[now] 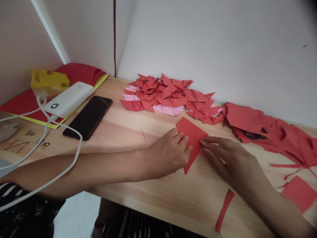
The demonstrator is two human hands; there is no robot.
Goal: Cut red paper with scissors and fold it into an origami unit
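Note:
A folded red paper sheet (192, 137) lies flat on the wooden table (128, 142). My left hand (168, 152) rests on its left edge, fingers bent and pressing down on the paper. My right hand (230, 158) lies flat beside the sheet's right edge, fingers stretched out, fingertips touching the paper. Behind them sits a pile of folded red and pink paper shapes (168, 96).
Red paper sheets and scraps (267, 129) with dark scissors among them lie at the right. A red strip (224, 210) hangs at the front edge. A black phone (88, 117), a white power bank (68, 99) with cable, a yellow bag (49, 81) and red sheets lie at the left.

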